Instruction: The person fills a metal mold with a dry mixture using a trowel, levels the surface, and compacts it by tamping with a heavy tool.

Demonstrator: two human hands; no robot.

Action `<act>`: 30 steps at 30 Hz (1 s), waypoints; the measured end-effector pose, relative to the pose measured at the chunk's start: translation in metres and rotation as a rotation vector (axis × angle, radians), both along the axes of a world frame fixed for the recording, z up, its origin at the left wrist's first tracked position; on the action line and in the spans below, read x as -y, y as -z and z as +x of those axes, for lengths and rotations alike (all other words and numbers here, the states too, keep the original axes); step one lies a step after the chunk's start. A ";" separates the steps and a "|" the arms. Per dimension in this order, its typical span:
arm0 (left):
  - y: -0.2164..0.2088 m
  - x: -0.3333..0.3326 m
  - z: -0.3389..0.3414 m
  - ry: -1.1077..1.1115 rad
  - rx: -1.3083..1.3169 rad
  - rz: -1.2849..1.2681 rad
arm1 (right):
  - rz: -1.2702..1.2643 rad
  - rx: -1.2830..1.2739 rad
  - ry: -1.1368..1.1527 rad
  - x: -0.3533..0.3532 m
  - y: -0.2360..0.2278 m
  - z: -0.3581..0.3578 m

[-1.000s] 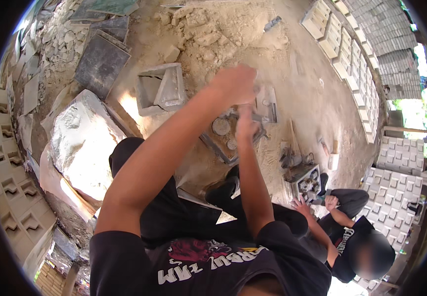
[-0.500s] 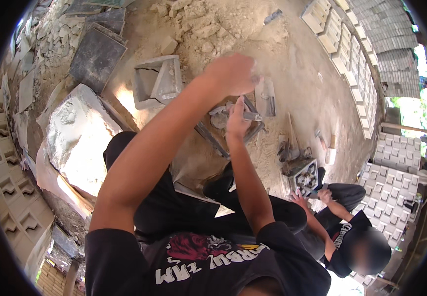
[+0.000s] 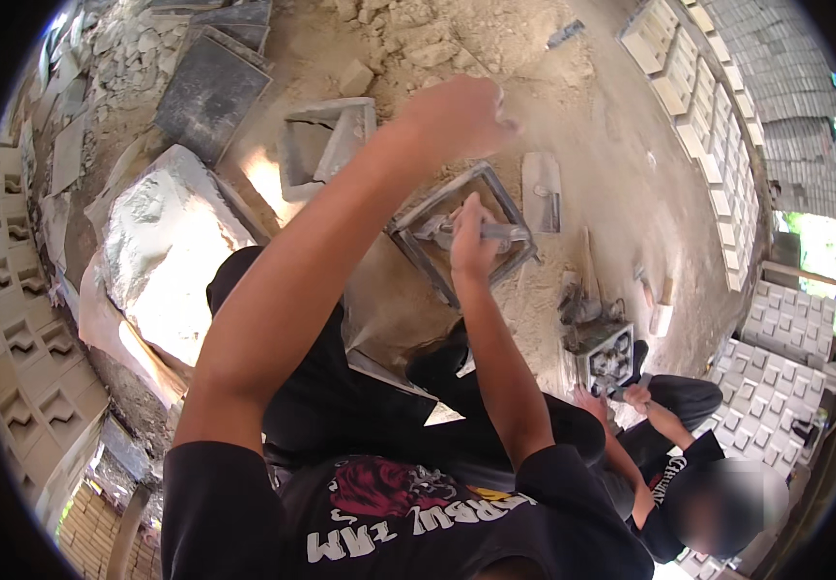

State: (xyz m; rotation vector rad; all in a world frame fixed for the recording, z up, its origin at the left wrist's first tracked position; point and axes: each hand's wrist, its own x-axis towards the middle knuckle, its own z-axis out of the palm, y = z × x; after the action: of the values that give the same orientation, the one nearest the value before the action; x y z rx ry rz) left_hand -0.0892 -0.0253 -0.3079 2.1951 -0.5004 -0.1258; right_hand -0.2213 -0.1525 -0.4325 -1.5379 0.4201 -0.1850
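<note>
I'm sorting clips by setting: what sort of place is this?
Probably a small workshop where masonry blocks are made by hand: rows of pale blocks line the right side, a square grey frame, perhaps a mould, lies on the ground, and a sandy heap lies beyond it.

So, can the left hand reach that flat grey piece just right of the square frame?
Probably yes: the flat grey piece looks near the left hand, with dusty ground between them. The right hand is over at the square frame. I can't tell whether the left hand is holding something.
</note>
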 end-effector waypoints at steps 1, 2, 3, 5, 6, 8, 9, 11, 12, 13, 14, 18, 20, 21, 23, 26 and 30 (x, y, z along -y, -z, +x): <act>0.000 0.000 0.002 0.004 -0.040 0.024 | -0.007 -0.013 -0.032 -0.002 0.002 0.001; -0.001 0.000 0.004 0.009 -0.081 0.047 | -0.014 -0.026 -0.063 -0.001 0.002 0.003; -0.004 0.000 0.004 0.017 -0.121 0.065 | -0.027 -0.039 -0.091 -0.002 -0.003 0.005; -0.009 0.003 0.000 0.032 -0.122 0.050 | -0.113 -0.002 -0.168 -0.005 0.000 0.000; -0.014 0.005 -0.002 0.044 -0.119 0.035 | -0.193 0.049 -0.215 -0.003 0.004 -0.008; -0.022 0.004 -0.002 0.069 -0.169 0.054 | -0.274 0.078 -0.304 0.001 0.010 -0.012; -0.024 0.002 -0.001 0.079 -0.188 0.066 | -0.273 0.063 -0.349 0.003 0.010 -0.007; -0.025 0.002 -0.002 0.036 -0.199 0.084 | -0.235 0.067 -0.400 0.010 0.007 -0.004; -0.026 0.002 -0.002 0.008 -0.207 0.091 | -0.198 0.083 -0.413 0.015 -0.005 -0.007; -0.020 0.002 -0.001 -0.027 -0.158 0.079 | -0.161 0.100 -0.425 0.017 -0.011 -0.009; -0.009 0.004 0.000 -0.061 -0.108 0.066 | -0.161 0.142 -0.465 0.017 -0.003 -0.009; -0.011 0.005 0.011 -0.016 -0.292 0.107 | -0.197 0.214 -0.526 0.015 -0.007 -0.018; -0.021 0.011 0.008 -0.011 -0.283 0.100 | -0.026 0.231 -0.421 0.021 -0.030 -0.030; -0.026 0.017 0.004 0.005 -0.285 0.099 | -0.023 0.206 -0.342 0.024 -0.027 -0.040; -0.018 0.017 0.006 0.007 -0.270 0.077 | -0.017 0.179 -0.200 0.023 -0.014 -0.046; -0.020 0.009 0.005 0.003 -0.319 0.057 | 0.206 0.331 -0.014 0.013 -0.033 -0.028; -0.020 0.005 0.004 0.021 -0.287 -0.016 | 0.086 0.307 -0.055 0.022 -0.024 -0.042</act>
State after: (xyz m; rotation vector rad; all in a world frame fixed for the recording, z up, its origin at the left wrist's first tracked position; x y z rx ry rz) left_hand -0.0855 -0.0299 -0.2881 2.1114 -0.3612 -0.4400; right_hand -0.2632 -0.1740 -0.4083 -1.4068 0.1411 -0.3501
